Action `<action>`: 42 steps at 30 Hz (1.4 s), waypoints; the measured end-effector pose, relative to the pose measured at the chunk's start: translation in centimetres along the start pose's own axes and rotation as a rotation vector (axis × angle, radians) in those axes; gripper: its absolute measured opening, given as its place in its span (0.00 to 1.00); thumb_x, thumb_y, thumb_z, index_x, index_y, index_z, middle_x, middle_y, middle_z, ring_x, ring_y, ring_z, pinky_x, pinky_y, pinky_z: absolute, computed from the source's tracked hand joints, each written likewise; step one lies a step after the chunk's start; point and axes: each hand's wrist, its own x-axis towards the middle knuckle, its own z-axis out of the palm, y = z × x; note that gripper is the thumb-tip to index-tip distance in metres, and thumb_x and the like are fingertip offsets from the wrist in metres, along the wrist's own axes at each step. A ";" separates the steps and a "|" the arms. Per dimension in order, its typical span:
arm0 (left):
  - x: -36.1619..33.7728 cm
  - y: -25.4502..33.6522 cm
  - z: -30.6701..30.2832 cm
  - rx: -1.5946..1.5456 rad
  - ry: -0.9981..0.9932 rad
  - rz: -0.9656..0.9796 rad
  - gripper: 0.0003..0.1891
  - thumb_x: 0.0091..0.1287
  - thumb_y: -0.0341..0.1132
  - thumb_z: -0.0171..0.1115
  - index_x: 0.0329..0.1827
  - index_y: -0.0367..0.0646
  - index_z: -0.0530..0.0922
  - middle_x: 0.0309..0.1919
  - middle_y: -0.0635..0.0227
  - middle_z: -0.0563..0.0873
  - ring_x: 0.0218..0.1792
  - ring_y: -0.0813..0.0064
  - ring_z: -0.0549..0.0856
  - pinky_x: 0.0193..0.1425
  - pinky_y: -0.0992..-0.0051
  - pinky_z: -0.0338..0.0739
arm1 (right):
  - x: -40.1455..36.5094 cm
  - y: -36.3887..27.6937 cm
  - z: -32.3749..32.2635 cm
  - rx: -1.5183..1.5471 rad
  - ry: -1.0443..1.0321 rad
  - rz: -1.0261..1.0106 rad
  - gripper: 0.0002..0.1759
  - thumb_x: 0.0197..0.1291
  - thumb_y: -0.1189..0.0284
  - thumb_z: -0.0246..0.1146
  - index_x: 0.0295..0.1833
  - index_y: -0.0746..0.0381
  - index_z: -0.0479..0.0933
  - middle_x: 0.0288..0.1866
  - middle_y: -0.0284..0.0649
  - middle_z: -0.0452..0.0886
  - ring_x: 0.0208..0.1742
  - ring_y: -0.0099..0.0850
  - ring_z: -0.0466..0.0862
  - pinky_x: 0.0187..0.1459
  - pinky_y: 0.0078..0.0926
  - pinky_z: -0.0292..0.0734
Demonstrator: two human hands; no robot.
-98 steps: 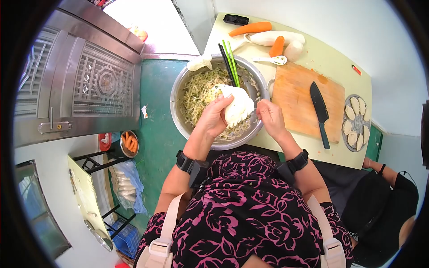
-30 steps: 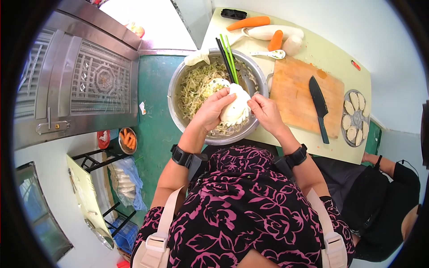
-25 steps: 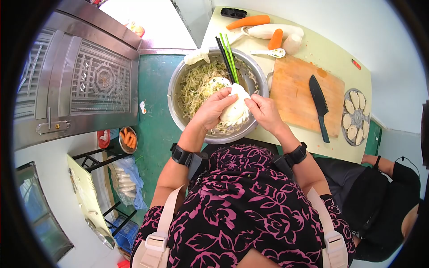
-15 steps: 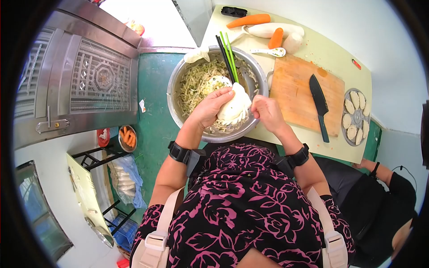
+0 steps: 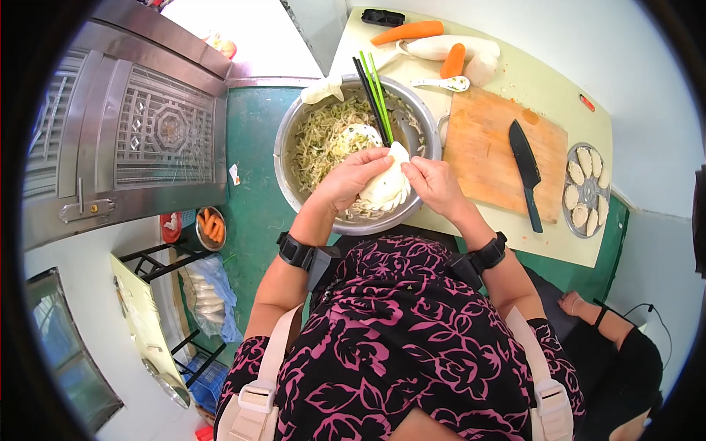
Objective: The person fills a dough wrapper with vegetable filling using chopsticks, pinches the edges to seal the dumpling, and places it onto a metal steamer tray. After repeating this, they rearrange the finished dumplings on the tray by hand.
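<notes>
Over the near part of a metal bowl (image 5: 284,192), my left hand (image 5: 351,178) holds a white pleated dumpling (image 5: 385,187) by its left side. The fingers of my right hand (image 5: 435,185) are pinched on the dumpling's upper right edge. Shredded green and pale filling (image 5: 318,147) fills much of the bowl. Behind my hands, dark and green chopsticks (image 5: 379,99) lean in the filling. A piece of white dough (image 5: 321,91) hangs at the bowl's upper left rim.
Right of the bowl, a cutting board (image 5: 478,158) bears a black knife (image 5: 525,165). Farther right is a round tray (image 5: 587,192) of dumplings. Carrots (image 5: 408,33), white radish (image 5: 441,48) and a spoon (image 5: 450,84) lie at the back. A co-worker's arm (image 5: 599,317) shows at lower right.
My right hand has moved left onto the dumpling's edge, and the dumpling has turned somewhat more upright. The co-worker's arm has shifted down and left, off the table's edge.
</notes>
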 end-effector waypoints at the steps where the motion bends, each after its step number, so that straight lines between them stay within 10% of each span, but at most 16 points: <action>1: 0.0 0.0 0.0 0.020 -0.003 0.000 0.14 0.65 0.32 0.52 0.51 0.35 0.71 0.41 0.65 0.80 0.38 0.79 0.82 0.41 0.80 0.78 | 0.0 0.0 0.0 -0.005 -0.002 -0.005 0.16 0.58 0.64 0.54 0.24 0.65 0.69 0.19 0.49 0.71 0.21 0.46 0.72 0.22 0.34 0.66; 12: -0.1 0.4 0.0 0.042 0.008 -0.030 0.16 0.65 0.33 0.51 0.53 0.35 0.70 0.40 0.66 0.81 0.36 0.81 0.81 0.40 0.82 0.77 | -0.5 1.3 -0.7 0.348 0.003 0.291 0.16 0.60 0.63 0.54 0.27 0.65 0.72 0.20 0.45 0.74 0.20 0.34 0.74 0.25 0.27 0.68; 28: 0.3 0.5 0.4 0.150 -0.104 -0.025 0.16 0.65 0.31 0.49 0.54 0.33 0.69 0.43 0.66 0.79 0.41 0.81 0.80 0.45 0.82 0.75 | 0.2 0.3 -0.1 0.063 0.019 0.011 0.15 0.59 0.64 0.54 0.27 0.65 0.70 0.19 0.48 0.71 0.20 0.45 0.72 0.22 0.33 0.66; 37: 0.2 0.6 0.4 0.093 -0.125 -0.040 0.18 0.66 0.33 0.48 0.58 0.34 0.67 0.43 0.62 0.79 0.41 0.77 0.81 0.45 0.80 0.75 | -0.8 0.6 -1.2 0.526 0.035 0.269 0.16 0.60 0.65 0.55 0.25 0.67 0.70 0.14 0.43 0.67 0.15 0.29 0.69 0.21 0.26 0.65; 42: 0.1 0.9 0.5 0.052 -0.154 -0.032 0.18 0.66 0.32 0.48 0.58 0.37 0.67 0.42 0.61 0.80 0.40 0.75 0.81 0.45 0.79 0.76 | -0.7 1.5 -1.0 0.245 0.008 0.137 0.16 0.59 0.65 0.56 0.25 0.66 0.71 0.15 0.40 0.69 0.16 0.28 0.70 0.22 0.24 0.65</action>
